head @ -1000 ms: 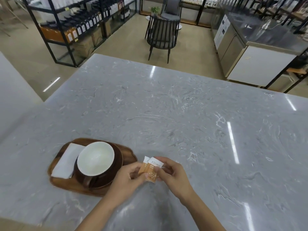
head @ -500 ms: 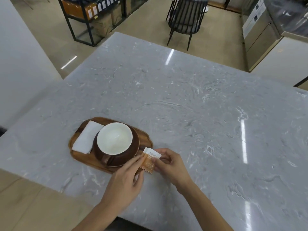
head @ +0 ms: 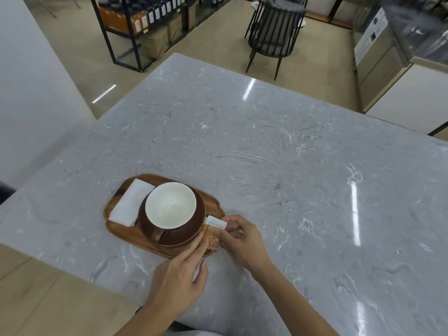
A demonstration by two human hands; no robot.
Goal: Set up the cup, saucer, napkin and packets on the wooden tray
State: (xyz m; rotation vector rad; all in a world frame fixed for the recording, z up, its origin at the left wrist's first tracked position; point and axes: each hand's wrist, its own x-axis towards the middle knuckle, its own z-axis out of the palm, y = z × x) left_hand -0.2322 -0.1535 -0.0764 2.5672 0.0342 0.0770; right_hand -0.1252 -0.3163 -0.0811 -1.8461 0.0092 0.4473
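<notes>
A wooden tray (head: 116, 229) lies on the grey marble table near its front edge. On it a brown cup with a white inside (head: 171, 204) stands on a brown saucer (head: 196, 235), and a folded white napkin (head: 131, 202) lies at the tray's left. Orange and white packets (head: 213, 232) rest at the tray's right end beside the saucer. My right hand (head: 242, 241) pinches the packets from the right. My left hand (head: 179, 280) touches their lower edge with its fingertips. How many packets there are is hard to tell.
The marble table (head: 278, 178) stretches far and right of the tray. Beyond it stand a black slatted chair (head: 274, 32), a black shelf rack with boxes (head: 145, 25) and a steel counter (head: 392, 59). A white wall (head: 31, 81) rises at the left.
Both hands have carried the packets left from above the bare table to the tray's right end beside the saucer. The view has tilted down and shifted, so the tray appears further right.
</notes>
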